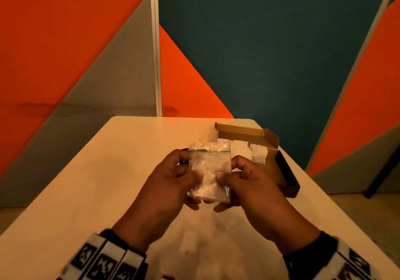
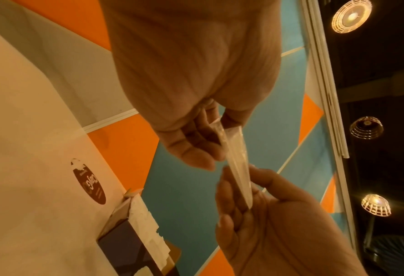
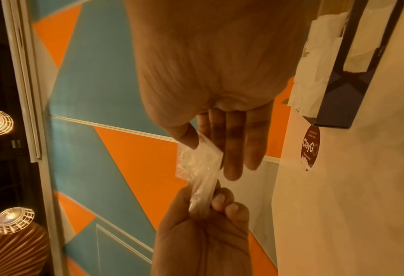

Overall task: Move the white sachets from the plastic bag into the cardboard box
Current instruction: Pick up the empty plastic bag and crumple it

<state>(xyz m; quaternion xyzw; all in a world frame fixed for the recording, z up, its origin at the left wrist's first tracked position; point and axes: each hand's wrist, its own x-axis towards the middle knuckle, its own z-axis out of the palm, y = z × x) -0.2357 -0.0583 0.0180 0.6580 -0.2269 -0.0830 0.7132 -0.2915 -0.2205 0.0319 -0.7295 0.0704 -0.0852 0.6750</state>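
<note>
Above the table's middle, both hands hold up a clear zip plastic bag (image 1: 208, 171) with a green seal line, and white sachets show through it. My left hand (image 1: 181, 173) pinches its left edge, thumb in front. Gripping the right edge the same way is my right hand (image 1: 237, 172). The left wrist view shows the bag (image 2: 237, 168) edge-on between both hands. In the right wrist view the bag (image 3: 196, 162) is crumpled under my right thumb. Behind the hands lies the open cardboard box (image 1: 273, 147), with several white sachets (image 1: 244, 153) in it.
The pale table (image 1: 121, 182) ends just behind the box, against orange, grey and teal wall panels. A dark oval sticker (image 3: 311, 147) lies on the tabletop near the box's left end. The box's dark front wall (image 1: 290, 178) reaches toward the table's right edge.
</note>
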